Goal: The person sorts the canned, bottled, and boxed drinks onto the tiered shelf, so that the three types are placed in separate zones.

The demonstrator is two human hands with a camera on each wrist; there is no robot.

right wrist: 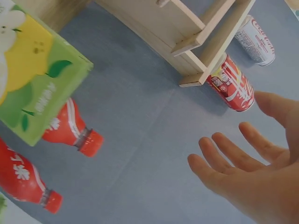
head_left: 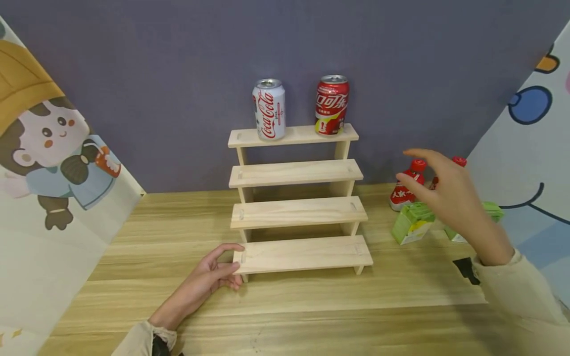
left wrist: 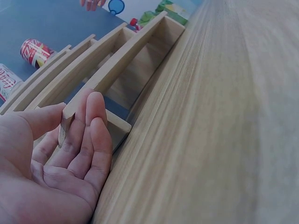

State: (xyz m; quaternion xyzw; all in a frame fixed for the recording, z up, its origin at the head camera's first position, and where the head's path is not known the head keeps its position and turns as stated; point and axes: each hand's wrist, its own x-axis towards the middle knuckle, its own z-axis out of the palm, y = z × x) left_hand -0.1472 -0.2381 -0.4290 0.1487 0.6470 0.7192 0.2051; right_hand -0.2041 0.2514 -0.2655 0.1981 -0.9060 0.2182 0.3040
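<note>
A pale wooden stepped shelf [head_left: 303,254] stands in the middle of the table against the back wall. At the left end of its lowest step, my left hand [head_left: 213,277] pinches the board, thumb on one side and fingers on the other, also seen in the left wrist view. My right hand [head_left: 454,190] hovers with nothing in it, thumb and fingers apart, in front of the bottles and boxes at the right. On the top step stand a white Coca-Cola can [head_left: 269,111] and a red cola can [head_left: 332,106], side by side with a gap between.
Two red-capped bottles, one a red-labelled bottle [head_left: 405,188], stand at the back right. Two green drink cartons, the nearer a carton [head_left: 411,225], stand before them, partly behind my right hand. A dark wall [head_left: 187,99] closes the back; printed panels [head_left: 89,207] flank both sides.
</note>
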